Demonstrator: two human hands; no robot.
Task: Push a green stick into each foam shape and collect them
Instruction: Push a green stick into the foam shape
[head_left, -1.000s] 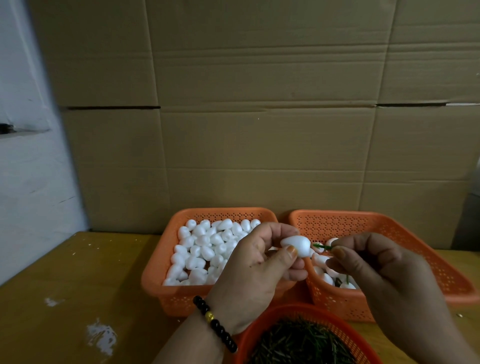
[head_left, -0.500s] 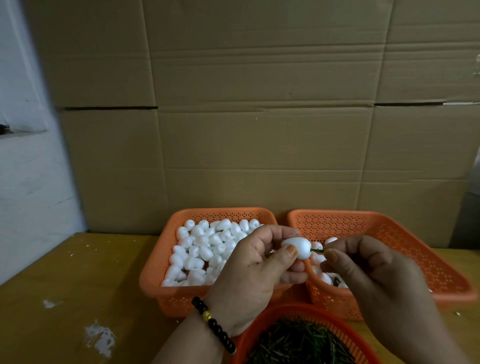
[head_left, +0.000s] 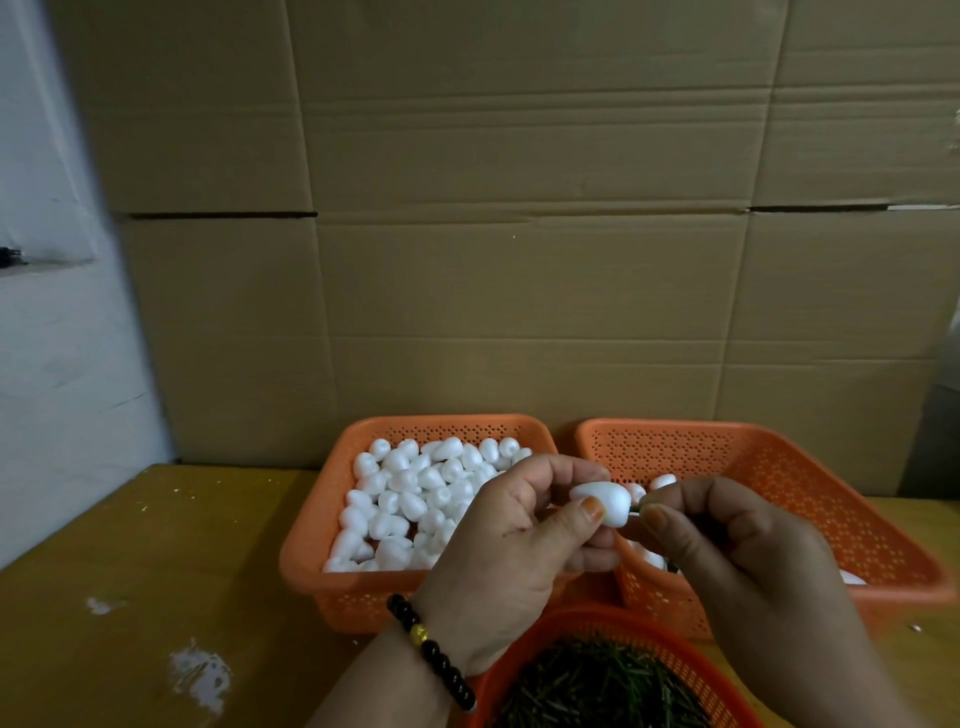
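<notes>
My left hand (head_left: 511, 551) pinches a white egg-like foam shape (head_left: 602, 500) between thumb and fingers, above the gap between two orange baskets. My right hand (head_left: 737, 551) pinches a green stick (head_left: 635, 511) whose tip is sunk into the shape's right end; only a short bit of green shows. The left orange basket (head_left: 332, 525) holds several loose white foam shapes (head_left: 415, 499). The right orange basket (head_left: 810, 493) holds a few shapes, mostly hidden behind my hands. A round orange basket (head_left: 696, 660) at the bottom holds a pile of green sticks (head_left: 597, 686).
The baskets stand on a yellowish wooden table (head_left: 156, 597) with white smears and crumbs. Stacked cardboard boxes (head_left: 519, 260) form a wall right behind the baskets. A white wall (head_left: 52, 364) is on the left. A black bead bracelet (head_left: 431, 649) sits on my left wrist.
The stick has gone deeper into the foam shape: less green shows between my hands, and my right fingertips have closed in on the shape. Both hands stay at the same spot.
</notes>
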